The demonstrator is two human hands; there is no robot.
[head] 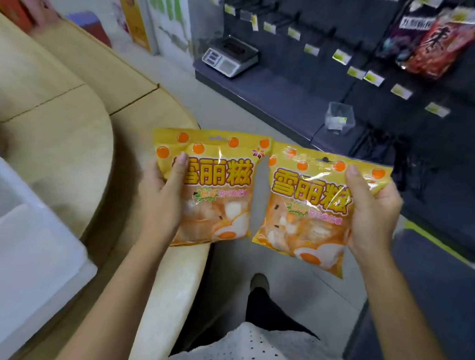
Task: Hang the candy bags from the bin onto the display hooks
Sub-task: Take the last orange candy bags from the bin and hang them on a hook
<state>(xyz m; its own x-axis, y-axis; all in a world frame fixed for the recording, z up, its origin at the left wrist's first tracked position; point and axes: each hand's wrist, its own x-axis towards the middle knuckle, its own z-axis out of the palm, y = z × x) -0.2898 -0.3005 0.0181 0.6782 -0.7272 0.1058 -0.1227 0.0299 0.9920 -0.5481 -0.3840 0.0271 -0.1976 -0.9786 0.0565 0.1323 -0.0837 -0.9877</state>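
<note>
Carry step, it seems: the left hand (pixel 162 201) and right hand (pixel 371 213) each clamp a yellow-orange plastic candy bag (pixel 219 190) (pixel 308 210) at waist height — next, threading each bag's top hole onto the black display hooks (pixel 353 53).

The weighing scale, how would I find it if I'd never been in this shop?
Look at the dark display wall with its rows of hooks and yellow price tags. At its left end a low ledge runs along the bottom, and the weighing scale sits there. It is the only silver-grey box there, with a flat top and a keypad on its front, unlike the clear plastic tub further right.
</note>
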